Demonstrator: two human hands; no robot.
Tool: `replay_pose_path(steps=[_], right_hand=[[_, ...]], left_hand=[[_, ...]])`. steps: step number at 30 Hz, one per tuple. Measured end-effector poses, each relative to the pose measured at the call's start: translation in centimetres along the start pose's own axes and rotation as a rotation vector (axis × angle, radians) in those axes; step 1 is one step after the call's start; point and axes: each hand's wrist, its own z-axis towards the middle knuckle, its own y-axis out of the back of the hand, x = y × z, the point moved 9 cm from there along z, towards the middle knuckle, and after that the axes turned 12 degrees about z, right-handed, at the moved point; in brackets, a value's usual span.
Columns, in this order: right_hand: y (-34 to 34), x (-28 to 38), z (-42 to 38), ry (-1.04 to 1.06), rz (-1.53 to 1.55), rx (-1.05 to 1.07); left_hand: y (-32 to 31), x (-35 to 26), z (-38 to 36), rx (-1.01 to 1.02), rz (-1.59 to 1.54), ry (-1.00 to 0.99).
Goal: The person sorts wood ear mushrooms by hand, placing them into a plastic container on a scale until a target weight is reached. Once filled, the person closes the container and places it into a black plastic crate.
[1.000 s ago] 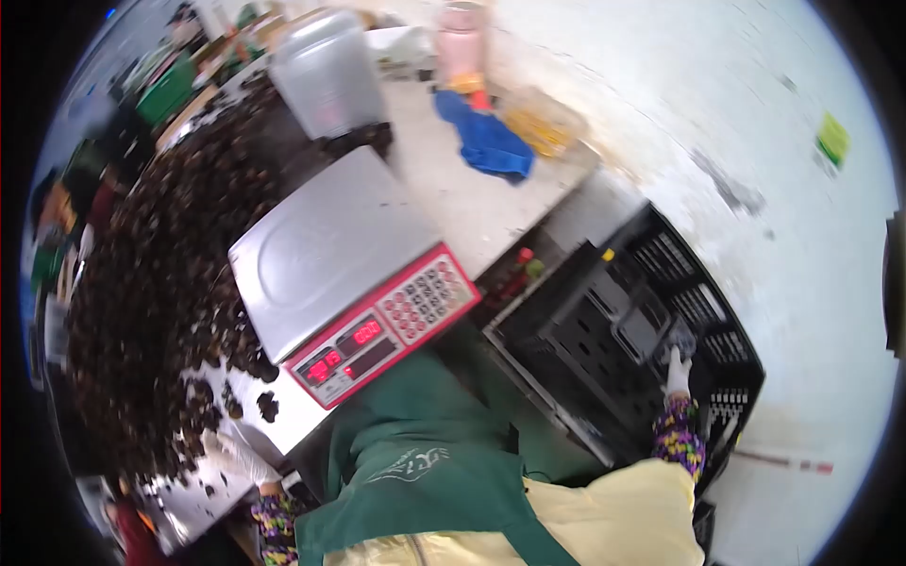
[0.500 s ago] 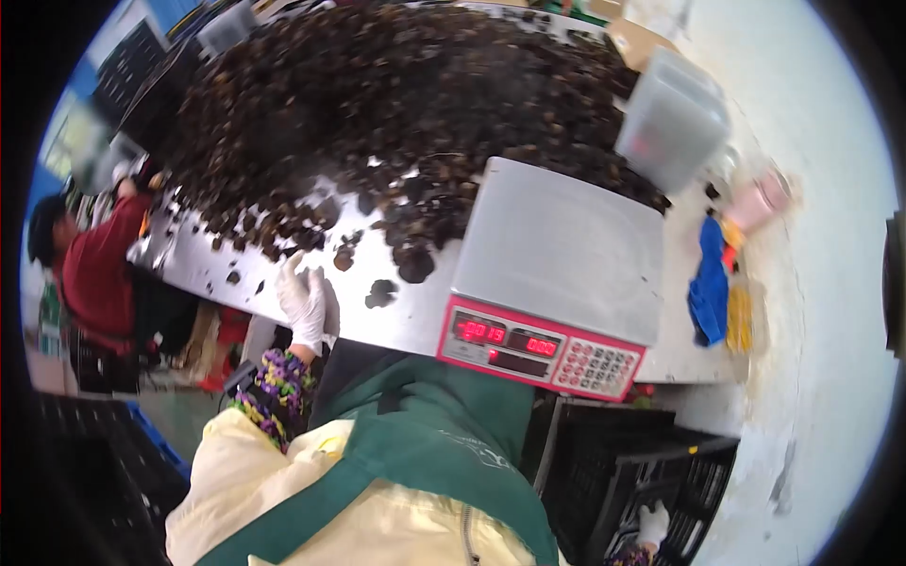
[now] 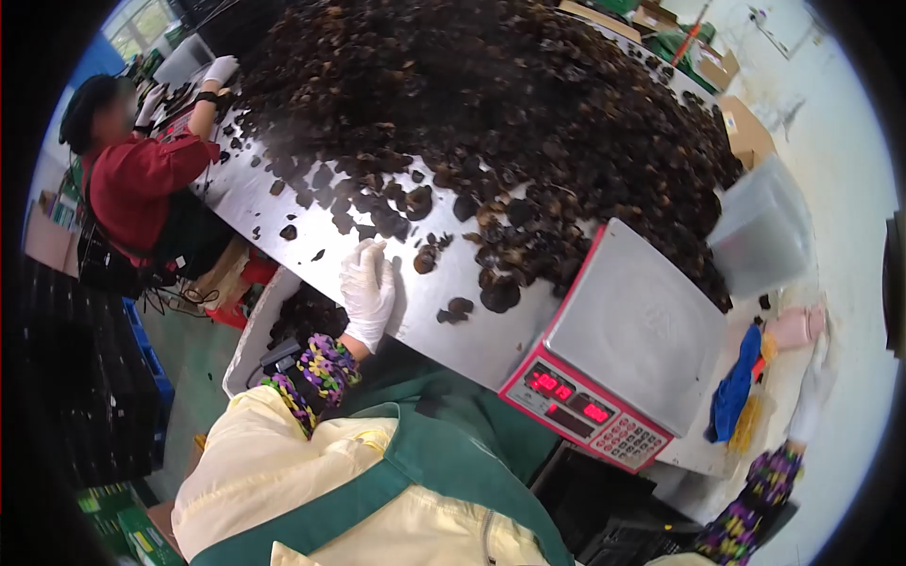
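My left hand [image 3: 366,292], in a white glove, lies on the near edge of the metal table [image 3: 448,351] with its fingers stretched out and nothing in them. Just beyond it are loose dark, dried mushroom-like pieces [image 3: 415,203], the fringe of a large pile [image 3: 491,104]. My right hand [image 3: 812,391], also gloved, is raised at the far right beside a pink bottle [image 3: 796,327]. It blurs into the white wall, so I cannot see whether it touches the bottle. Between my hands stands a red-framed digital scale [image 3: 642,330] with a bare grey platform and lit red digits.
A clear plastic bin [image 3: 763,226] stands behind the scale. Blue cloth [image 3: 733,387] lies right of it. Black crates [image 3: 613,509] sit below the table. A co-worker in a red top [image 3: 151,184] works at the left; a white tub [image 3: 253,344] of dark pieces is under the table.
My right hand has risen from the black crate at lower right to beside the pink bottle. My left hand stays at the table edge. The view has turned, and the co-worker shows more fully.
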Motion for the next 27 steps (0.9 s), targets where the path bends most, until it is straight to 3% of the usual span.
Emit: replay_pose_path(steps=[2, 4, 8, 10, 11, 13, 14, 15, 17, 18, 20, 23, 25, 27], right_hand=[[-2.9, -4.3, 6.5, 0.111, -0.106, 0.075], [-7.1, -5.4, 11.1, 0.146, -0.545, 0.145], [-10.6, -11.1, 16.7, 0.288, -0.356, 0.279], [-9.9, -13.3, 18.3, -0.024, -0.661, 0.361], [-9.8, -12.7, 18.6, -0.018, -0.661, 0.372], [-8.9, -13.4, 18.3, -0.203, -0.623, 0.342], [-6.3, -17.5, 20.4, -0.125, -0.506, 0.203], [-6.2, -18.1, 19.4, -0.127, -0.499, 0.214], [-2.3, -18.9, 18.6, -0.236, 0.009, -0.123], [-1.9, -15.0, 16.7, -0.193, 0.049, -0.175], [-2.7, -1.0, 11.0, -0.101, 0.126, -0.273], [-4.5, 4.5, 4.5, -0.063, 0.074, -0.123], [-8.1, 9.6, -2.6, 0.411, -0.113, -0.049], [-12.8, 20.3, -11.1, 0.652, -0.242, 0.050]], left_hand=[[0.1, 0.2, -0.2, 0.000, 0.006, 0.034], [0.3, 0.3, -0.2, -0.007, -0.029, 0.052], [0.7, -0.1, 0.2, 0.029, -0.034, 0.040], [0.7, -0.4, 0.3, 0.025, -0.010, 0.016], [0.6, -0.4, 0.3, 0.030, -0.003, 0.025], [0.7, -0.6, 0.3, 0.042, -0.003, 0.013], [0.6, -0.5, 0.2, 0.036, -0.022, 0.011], [0.7, -0.5, 0.2, 0.042, -0.033, 0.020], [0.8, -0.4, 0.2, 0.041, -0.040, 0.025], [0.7, -0.3, 0.0, 0.041, -0.040, 0.032], [0.7, -0.1, 0.1, 0.043, -0.046, 0.039], [0.4, -0.1, -0.1, 0.066, -0.058, 0.031], [0.6, -0.6, 0.4, 0.074, -0.041, 0.009], [0.4, -1.0, 1.6, 0.088, -0.031, -0.020]])
